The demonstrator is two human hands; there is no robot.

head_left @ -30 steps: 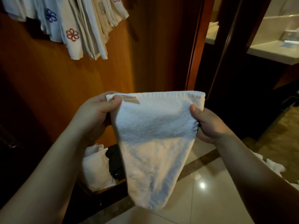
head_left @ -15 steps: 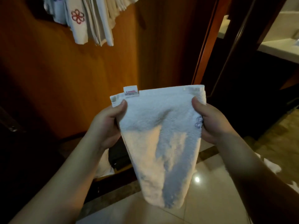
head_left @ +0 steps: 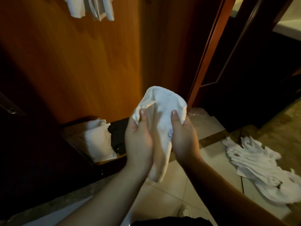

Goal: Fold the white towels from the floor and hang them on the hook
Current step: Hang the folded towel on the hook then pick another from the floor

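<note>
A small white towel (head_left: pixel 162 105) with a blue embroidered mark hangs folded between my two hands at the centre of the view. My left hand (head_left: pixel 138 141) pinches its left edge with the thumb on top. My right hand (head_left: pixel 184 137) grips the right edge, thumb pressed on the cloth. The hands are close together and the towel bunches above them and droops below. Several white towels (head_left: pixel 260 165) lie crumpled on the tiled floor at the right. Hung towels (head_left: pixel 91 7) show at the top left against the wooden panel; the hook is out of sight.
A wooden wall panel (head_left: pixel 81 62) fills the left. A low shelf holds a white cloth bundle (head_left: pixel 97 139) beside a dark object. A dark door frame (head_left: pixel 210 51) and doorway stand to the right. Glossy floor tiles (head_left: pixel 171 198) lie below my arms.
My hands have come together, folding the spread towel in half lengthwise. The view has tilted down, so the hung towels slid to the top edge and the floor pile came into sight.
</note>
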